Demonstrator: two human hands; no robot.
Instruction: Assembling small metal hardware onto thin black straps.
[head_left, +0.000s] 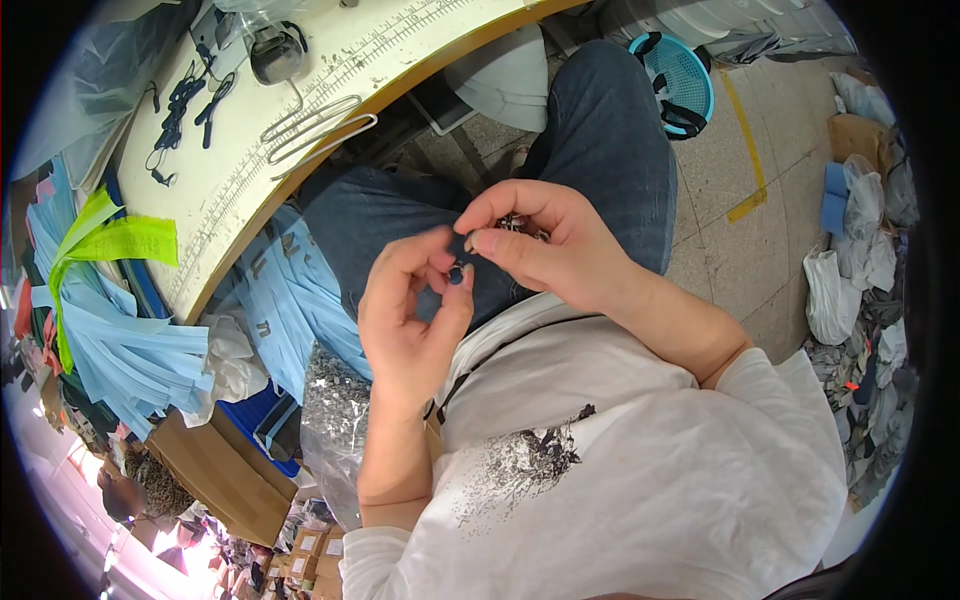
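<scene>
At the far left, a stack of pale blue fabric pieces [130,350] hung fanned out below the table, tied with a lime-green strip [110,240]. The worktable [330,60] ran diagonally across the upper left; its cream top carried a printed ruler scale along a wood-coloured edge. On it lay black cords [185,105] and bent wire loops [315,125]. Below the table sat a clear bag of small metal parts [335,420] and brown cardboard boxes [215,475].

At centre, over the person's lap in dark jeans, the left hand [405,310] pinched a small dark blue piece [457,274] between thumb and fingertips. The piece was too small to establish its long axis or heading. The right hand [545,245] was closed on the same piece from above, and small metallic items [520,226] showed in its curled fingers. The two hands were touching at the fingertips.

To the right, a turquoise plastic basket [680,80] stood on the tiled floor beside a yellow floor line [748,160]. Heaped fabric and bags [865,270] lined the far right edge.
</scene>
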